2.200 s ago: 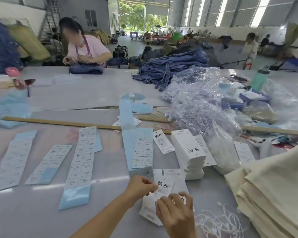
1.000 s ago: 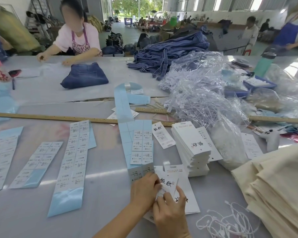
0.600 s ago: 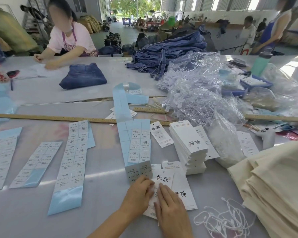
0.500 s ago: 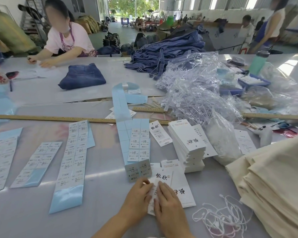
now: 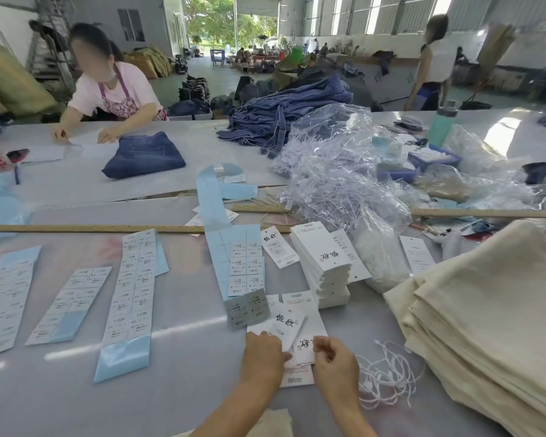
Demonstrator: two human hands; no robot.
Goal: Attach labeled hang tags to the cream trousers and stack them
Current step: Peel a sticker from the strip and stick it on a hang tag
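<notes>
My left hand (image 5: 262,353) pinches a white hang tag (image 5: 289,324) with black characters, lifted slightly off the table. Beside it, my right hand (image 5: 334,362) grips a second white hang tag (image 5: 304,348). Both sit over a few loose tags lying flat near the front edge. A tall stack of hang tags (image 5: 322,266) stands just behind. The sticker label strip (image 5: 245,266) on blue backing lies left of that stack, its near end curled up. Folded cream trousers (image 5: 492,313) are piled at the right. White tag strings (image 5: 388,376) lie tangled between my right hand and the trousers.
More label strips (image 5: 136,279) lie at the left. A wooden ruler (image 5: 89,228) crosses the table. Clear bags of plastic fasteners (image 5: 334,184) and blue trays fill the right back. A person folds dark jeans (image 5: 144,154) across the table; a denim pile (image 5: 284,115) lies beyond.
My hands pressed a label down on the tag against the table, then lifted apart. Each hand now holds a separate tag.
</notes>
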